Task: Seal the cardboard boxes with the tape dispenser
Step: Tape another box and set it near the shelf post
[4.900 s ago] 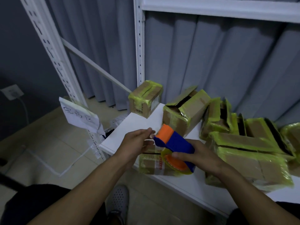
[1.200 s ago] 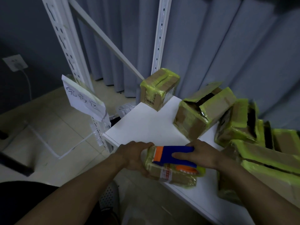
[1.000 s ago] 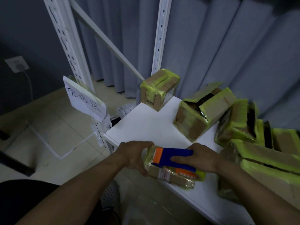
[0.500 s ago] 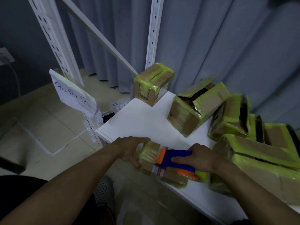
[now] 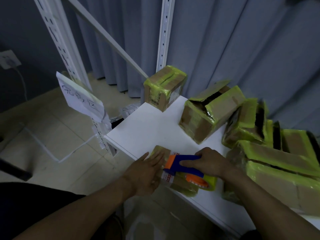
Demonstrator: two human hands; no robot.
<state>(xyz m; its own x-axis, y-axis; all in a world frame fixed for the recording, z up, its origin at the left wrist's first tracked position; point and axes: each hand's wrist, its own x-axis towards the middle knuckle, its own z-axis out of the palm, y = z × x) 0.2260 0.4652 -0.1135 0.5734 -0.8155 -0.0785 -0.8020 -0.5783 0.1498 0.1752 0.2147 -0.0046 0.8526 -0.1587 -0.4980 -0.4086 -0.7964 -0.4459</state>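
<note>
A small cardboard box (image 5: 180,185) wrapped in yellow-green tape lies at the front edge of the white shelf (image 5: 149,129). On its top sits a blue and orange tape dispenser (image 5: 183,164) with a yellow tape roll. My right hand (image 5: 210,161) grips the dispenser from the right. My left hand (image 5: 147,170) lies flat on the box's left end with its fingers stretched out.
Several yellow-taped boxes crowd the shelf: an open-flapped box (image 5: 210,110) in the middle, a closed box (image 5: 164,87) at the back corner, a pile of boxes (image 5: 277,153) on the right. White slotted uprights (image 5: 163,32) and a paper sign (image 5: 81,97) stand left. Grey curtain behind.
My left hand has gone from gripping the box's left end to lying flat on its top. The dispenser has slid a little along the box toward the right.
</note>
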